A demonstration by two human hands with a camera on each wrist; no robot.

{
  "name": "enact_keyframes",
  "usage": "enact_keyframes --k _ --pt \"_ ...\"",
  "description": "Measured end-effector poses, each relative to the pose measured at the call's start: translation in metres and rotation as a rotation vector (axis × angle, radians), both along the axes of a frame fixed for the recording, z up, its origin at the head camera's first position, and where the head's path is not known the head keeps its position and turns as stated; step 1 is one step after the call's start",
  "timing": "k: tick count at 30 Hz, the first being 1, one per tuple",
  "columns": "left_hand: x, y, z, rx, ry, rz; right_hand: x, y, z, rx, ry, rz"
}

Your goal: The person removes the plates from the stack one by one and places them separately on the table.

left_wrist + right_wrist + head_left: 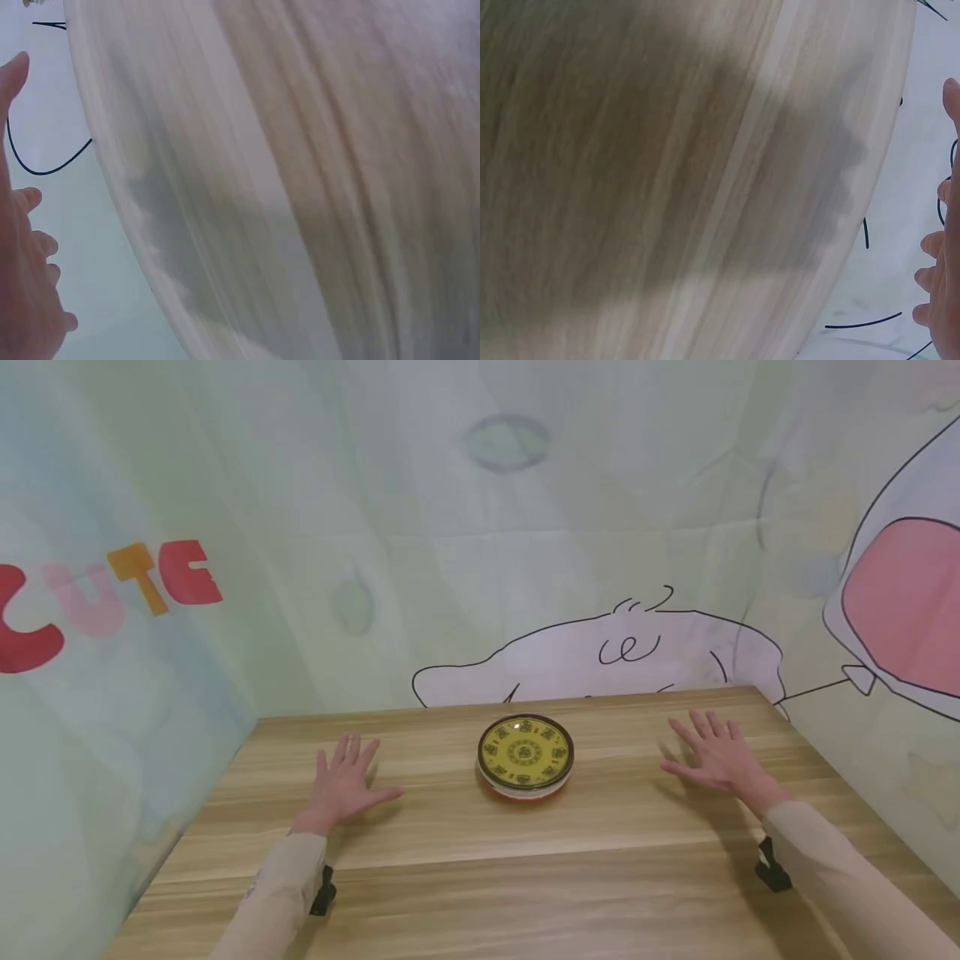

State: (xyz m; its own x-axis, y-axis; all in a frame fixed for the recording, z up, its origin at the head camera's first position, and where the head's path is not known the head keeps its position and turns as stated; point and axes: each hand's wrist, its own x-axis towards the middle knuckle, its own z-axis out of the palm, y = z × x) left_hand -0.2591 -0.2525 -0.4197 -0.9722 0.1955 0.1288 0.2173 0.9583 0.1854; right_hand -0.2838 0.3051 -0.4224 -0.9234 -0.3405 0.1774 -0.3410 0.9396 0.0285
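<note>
Backdrop (315, 485): pale printed fabric, cartoon outlines and coloured letters reading CUTE.
Bench (540, 885): wood-grained top, backdrop behind.
Sleeves (840, 868), two: light beige.
Left hand (345, 783): bare, raised above bench, fingers spread.
Right hand (718, 760): bare, likewise raised, fingers spread.
Round dish (525, 752): yellow, patterned, dark rim; on bench between the hands, well apart from both, towards far edge.
Black fittings (324, 892), two: one by each sleeve.

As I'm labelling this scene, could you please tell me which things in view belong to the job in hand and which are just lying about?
Probably part of the job:
dish, untouched
left hand, spread and empty
right hand, likewise

Probably just surroundings:
table, under the dish
printed cloth behind
black wrist gadgets
</note>
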Motion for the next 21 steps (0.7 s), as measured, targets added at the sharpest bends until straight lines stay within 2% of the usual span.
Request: enact_keyframes --k 11,21 --pt "-0.005 0.01 0.001 0.023 -0.01 -0.014 -0.003 -0.003 -0.003 -0.012 -0.007 0.027" --pt "-0.012 0.03 0.002 0.072 -0.008 -0.038 -0.007 -0.014 0.001 -0.049 -0.011 0.071"
